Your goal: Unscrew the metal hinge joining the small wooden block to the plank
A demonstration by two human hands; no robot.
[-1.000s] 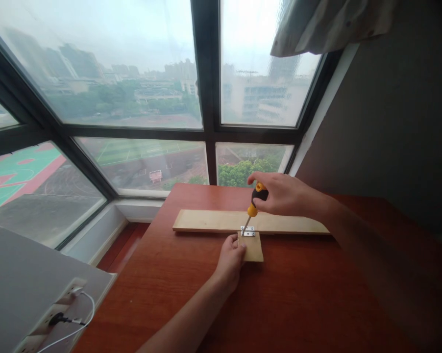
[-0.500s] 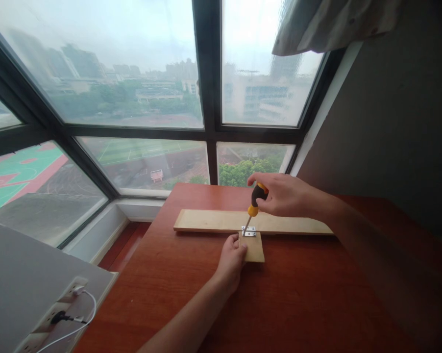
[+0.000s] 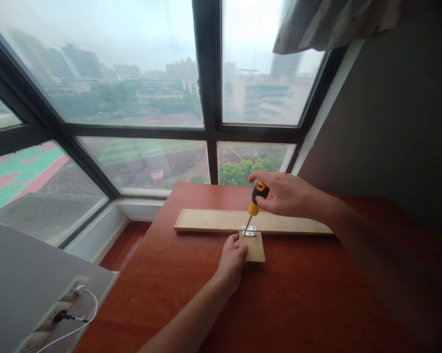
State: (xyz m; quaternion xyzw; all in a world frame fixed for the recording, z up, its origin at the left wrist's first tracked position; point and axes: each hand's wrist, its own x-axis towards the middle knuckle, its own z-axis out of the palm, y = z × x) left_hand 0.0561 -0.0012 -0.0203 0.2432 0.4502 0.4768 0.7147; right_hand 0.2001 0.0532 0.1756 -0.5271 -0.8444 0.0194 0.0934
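My right hand (image 3: 285, 192) grips the yellow and black handle of a screwdriver (image 3: 253, 209), tilted with its tip down on a small metal hinge (image 3: 249, 231). The hinge spans the edge of a long pale wooden board (image 3: 209, 220) and a small square wooden piece (image 3: 256, 250). My left hand (image 3: 233, 260) pinches the small piece at its left edge, thumb on top. The screw under the screwdriver tip is too small to make out.
All of this is on a reddish-brown table (image 3: 298, 299). Windows with dark frames (image 3: 208, 73) stand behind it. To the lower left, a wall socket strip (image 3: 55, 316) has a white cable (image 3: 94, 306) and a black plug (image 3: 61, 316). A curtain (image 3: 334, 24) hangs at upper right.
The fingers of my right hand have shifted slightly around the screwdriver handle, which appears a little turned. My left hand and the wooden pieces stay in place.
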